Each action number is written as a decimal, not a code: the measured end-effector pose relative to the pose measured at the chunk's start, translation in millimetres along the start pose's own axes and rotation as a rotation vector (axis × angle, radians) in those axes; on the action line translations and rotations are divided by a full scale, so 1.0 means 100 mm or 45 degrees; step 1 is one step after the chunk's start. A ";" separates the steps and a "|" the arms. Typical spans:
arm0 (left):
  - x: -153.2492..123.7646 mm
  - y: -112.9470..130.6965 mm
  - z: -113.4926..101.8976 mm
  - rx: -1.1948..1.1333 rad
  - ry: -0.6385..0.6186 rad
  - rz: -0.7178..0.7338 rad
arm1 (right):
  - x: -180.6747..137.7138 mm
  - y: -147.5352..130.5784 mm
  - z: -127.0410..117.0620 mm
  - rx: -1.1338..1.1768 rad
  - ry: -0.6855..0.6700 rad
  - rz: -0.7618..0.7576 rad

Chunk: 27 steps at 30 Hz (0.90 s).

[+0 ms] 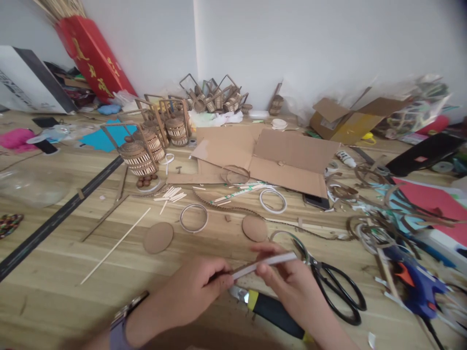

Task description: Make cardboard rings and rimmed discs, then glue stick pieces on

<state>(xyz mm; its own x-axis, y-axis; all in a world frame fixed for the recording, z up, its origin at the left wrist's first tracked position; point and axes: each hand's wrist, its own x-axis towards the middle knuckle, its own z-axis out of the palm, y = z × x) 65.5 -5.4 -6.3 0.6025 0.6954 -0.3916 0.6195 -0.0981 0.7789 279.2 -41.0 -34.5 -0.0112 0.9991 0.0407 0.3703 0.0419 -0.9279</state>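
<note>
My left hand (204, 287) pinches one end of a thin, pale-edged strip (270, 262), perhaps cardboard. Further along, my right hand (288, 279) has the same strip between thumb and fingers. Both hands hold it just above the table. Below them lies a utility knife (273, 313) with a black and yellow handle, partly covered by my right wrist. Scissors with black handles (339, 291) rest right of my right hand. Two cardboard discs, one at the left (158, 237) and one beyond my right hand (254, 228), lie flat near two rings (193, 218).
Small woven baskets (138, 155) stand at the back left. Cut cardboard sheets (292, 155) spread across the middle. A blue glue gun (419, 287) and curled strips crowd the right side. Short sticks (171, 194) and a long thin stick (116, 245) lie left of centre.
</note>
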 end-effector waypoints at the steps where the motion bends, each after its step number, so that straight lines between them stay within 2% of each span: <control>1: 0.01 -0.02 -0.03 0.004 -0.020 0.018 | 0.01 0.00 0.02 0.081 -0.003 0.086; 3: 0.02 -0.11 -0.16 0.060 0.051 0.045 | 0.02 0.02 0.01 0.240 0.100 0.204; 4: 0.01 -0.17 -0.25 0.128 0.182 0.043 | 0.02 0.04 -0.02 0.311 0.192 0.227; 5: -0.01 -0.23 -0.35 0.223 0.372 0.023 | 0.02 0.07 -0.05 0.375 0.292 0.232; 7: -0.06 -0.34 -0.52 0.420 0.892 0.043 | 0.01 0.12 -0.11 0.497 0.466 0.217; 8: -0.09 -0.37 -0.57 0.461 1.097 0.062 | 0.00 0.15 -0.12 0.549 0.526 0.211; 9: -0.11 -0.38 -0.57 0.450 1.234 0.074 | -0.01 0.16 -0.11 0.593 0.566 0.208; 10: -0.12 -0.37 -0.53 0.363 1.272 0.063 | -0.03 0.17 -0.09 0.626 0.588 0.207; 11: -0.11 -0.34 -0.45 0.207 1.191 0.041 | -0.04 0.17 -0.05 0.646 0.589 0.206; 13: -0.06 -0.25 -0.19 -0.157 0.867 0.044 | -0.07 0.15 0.07 0.660 0.537 0.194; 15: 0.03 -0.15 0.10 -0.498 0.561 0.148 | -0.12 0.12 0.20 0.632 0.434 0.191; 16: 0.09 -0.10 0.22 -0.651 0.489 0.186 | -0.14 0.10 0.27 0.604 0.371 0.202; 19: 0.24 0.01 0.41 -0.991 0.498 0.241 | -0.24 0.04 0.43 0.496 0.258 0.280; 22: 0.34 0.03 0.42 -1.150 0.590 0.213 | -0.34 0.01 0.48 0.329 0.213 0.247; 24: 0.38 0.01 0.41 -1.199 0.629 0.192 | -0.38 0.04 0.38 0.100 0.113 0.142; 27: 0.41 -0.04 0.42 -1.261 0.681 0.183 | -0.44 0.22 -0.02 -0.392 0.000 0.064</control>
<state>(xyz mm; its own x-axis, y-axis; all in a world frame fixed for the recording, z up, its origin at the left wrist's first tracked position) 108.8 -6.0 -46.1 0.1965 0.9613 -0.1932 -0.2521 0.2400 0.9375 289.9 -83.6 -55.6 0.0140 0.9999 -0.0026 0.6344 -0.0109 -0.7729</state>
